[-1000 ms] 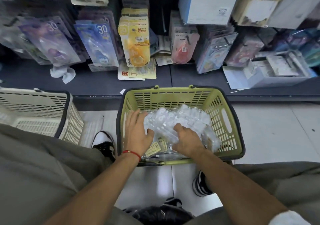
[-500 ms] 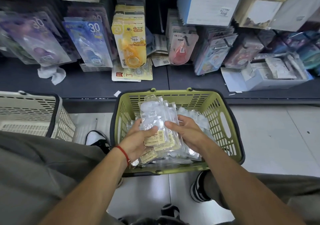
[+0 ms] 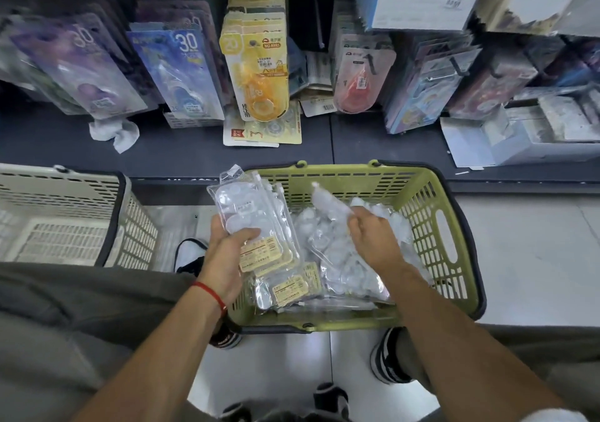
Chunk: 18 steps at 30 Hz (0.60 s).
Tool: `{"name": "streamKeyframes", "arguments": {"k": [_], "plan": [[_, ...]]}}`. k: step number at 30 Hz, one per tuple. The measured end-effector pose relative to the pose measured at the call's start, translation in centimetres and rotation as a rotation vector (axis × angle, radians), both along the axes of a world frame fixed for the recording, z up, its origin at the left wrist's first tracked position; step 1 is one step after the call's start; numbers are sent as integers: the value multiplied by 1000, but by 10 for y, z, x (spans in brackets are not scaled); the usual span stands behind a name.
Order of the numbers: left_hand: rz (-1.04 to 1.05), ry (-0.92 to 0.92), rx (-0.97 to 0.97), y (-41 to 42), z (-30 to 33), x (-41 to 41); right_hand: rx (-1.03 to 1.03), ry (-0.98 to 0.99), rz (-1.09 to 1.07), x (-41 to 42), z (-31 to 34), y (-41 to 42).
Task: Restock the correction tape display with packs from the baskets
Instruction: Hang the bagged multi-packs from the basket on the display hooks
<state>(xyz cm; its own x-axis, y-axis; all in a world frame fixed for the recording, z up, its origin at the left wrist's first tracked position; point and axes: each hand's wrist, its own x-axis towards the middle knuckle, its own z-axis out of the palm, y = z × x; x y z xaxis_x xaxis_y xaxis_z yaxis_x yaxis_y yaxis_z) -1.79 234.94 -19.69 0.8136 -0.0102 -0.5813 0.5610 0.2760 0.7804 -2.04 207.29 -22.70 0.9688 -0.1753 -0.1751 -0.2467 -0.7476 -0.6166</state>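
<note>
A green basket (image 3: 435, 213) on the floor holds many clear correction tape packs (image 3: 337, 259) with yellow labels. My left hand (image 3: 227, 252) grips a stack of several clear packs (image 3: 250, 213) at the basket's left rim, thumb across the front. My right hand (image 3: 373, 236) pinches one more clear pack (image 3: 331, 202), lifted above the heap in the basket. On the dark shelf (image 3: 181, 158) beyond stands the display: purple packs (image 3: 81, 64), blue packs (image 3: 185, 70), yellow packs (image 3: 256, 64) and a pink pack (image 3: 360, 77).
A beige basket (image 3: 65, 213) sits on the floor at the left. A crumpled white paper (image 3: 113, 132) and flat yellow cards (image 3: 263, 132) lie on the shelf. Cardboard boxes (image 3: 519, 132) fill the shelf's right side. My shoes (image 3: 386, 356) stand beside the green basket.
My left hand has lifted the stack of packs to the basket's left edge. My right hand let go of that stack, moved right and picked up another pack.
</note>
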Motion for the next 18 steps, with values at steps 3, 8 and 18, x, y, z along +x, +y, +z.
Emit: {"name": "streamKeyframes", "arguments": {"k": [3, 8, 18], "plan": [[44, 31, -52, -14, 3, 2, 543, 57, -411, 0, 15, -21], [68, 71, -110, -38, 6, 0, 1217, 187, -432, -11, 31, -26], [-49, 160, -104, -55, -8, -14, 381, 75, 14, -7, 20, 32]]}}
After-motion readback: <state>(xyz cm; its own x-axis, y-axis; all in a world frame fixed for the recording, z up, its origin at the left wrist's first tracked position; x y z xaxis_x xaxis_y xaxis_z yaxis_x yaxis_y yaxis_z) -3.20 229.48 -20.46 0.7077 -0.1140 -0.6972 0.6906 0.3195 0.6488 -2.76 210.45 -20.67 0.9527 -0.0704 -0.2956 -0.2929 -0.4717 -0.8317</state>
